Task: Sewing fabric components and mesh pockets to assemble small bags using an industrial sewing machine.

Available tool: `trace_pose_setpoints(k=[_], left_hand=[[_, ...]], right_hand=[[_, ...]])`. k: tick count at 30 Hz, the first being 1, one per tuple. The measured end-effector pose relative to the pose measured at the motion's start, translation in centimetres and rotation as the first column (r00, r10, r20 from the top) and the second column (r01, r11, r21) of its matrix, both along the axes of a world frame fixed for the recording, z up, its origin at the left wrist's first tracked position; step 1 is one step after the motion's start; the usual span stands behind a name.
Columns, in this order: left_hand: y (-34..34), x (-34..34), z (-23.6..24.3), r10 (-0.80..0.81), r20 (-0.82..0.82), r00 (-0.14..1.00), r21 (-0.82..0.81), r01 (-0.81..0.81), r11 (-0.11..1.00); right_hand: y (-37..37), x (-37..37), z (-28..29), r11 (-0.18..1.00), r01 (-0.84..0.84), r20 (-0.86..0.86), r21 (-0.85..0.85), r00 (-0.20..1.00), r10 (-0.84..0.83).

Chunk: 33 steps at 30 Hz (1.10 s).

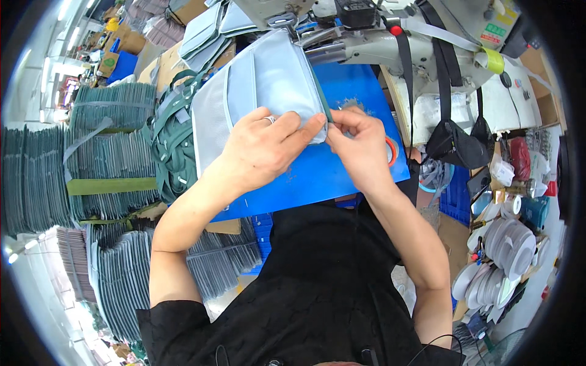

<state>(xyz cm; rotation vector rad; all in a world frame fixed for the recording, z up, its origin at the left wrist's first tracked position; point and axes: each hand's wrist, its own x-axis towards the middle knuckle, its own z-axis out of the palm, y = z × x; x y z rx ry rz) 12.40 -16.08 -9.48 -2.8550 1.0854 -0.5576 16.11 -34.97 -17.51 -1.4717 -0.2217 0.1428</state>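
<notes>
A light grey-blue fabric pouch (261, 79) with a mesh panel and seams lies across a blue board (287, 190), its upper end beneath the sewing machine (360, 49). My left hand (262, 146) lies over the pouch's lower right part, fingers curled, gripping it near the edge. My right hand (357, 146) pinches the pouch's right edge beside a dark green strip (320, 97) running along that edge. An orange ring-shaped handle (390, 152) shows beside my right hand, partly hidden by it.
A tangle of green straps (168, 140) hangs left of the pouch, beside tall stacks of cut pieces (36, 177). More pouches (201, 36) lie at the back. Black straps with a small bag (455, 146) hang at right, near spools (510, 244) and blue crates (455, 195).
</notes>
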Motion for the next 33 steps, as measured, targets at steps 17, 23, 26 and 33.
trace_pose_setpoints(k=[17, 23, 26, 33], left_hand=[[3.5, 7.3, 1.1, -0.044, -0.033, 0.999, 0.045, 0.045, 0.998], [4.4, 9.3, 0.9, 0.063, -0.005, 0.998, -0.006, -0.063, 0.998], [4.3, 8.6, 1.4, 0.181, -0.086, 0.980, -0.072, -0.188, 0.980], [5.3, 7.2, 1.8, 0.267, 0.059, 0.962, 0.086, -0.271, 0.959]], right_hand=[[3.9, 5.1, -0.5, 0.935, -0.055, -0.258, 0.350, 0.954, 0.152], [6.1, 6.8, 1.8, 0.894, 0.178, -0.412, 0.412, 0.911, 0.008], [6.5, 7.2, 1.5, 0.938, 0.145, -0.377, 0.313, 0.926, -0.018], [7.2, 6.8, 2.5, 0.944, 0.211, -0.403, 0.255, 0.910, -0.095]])
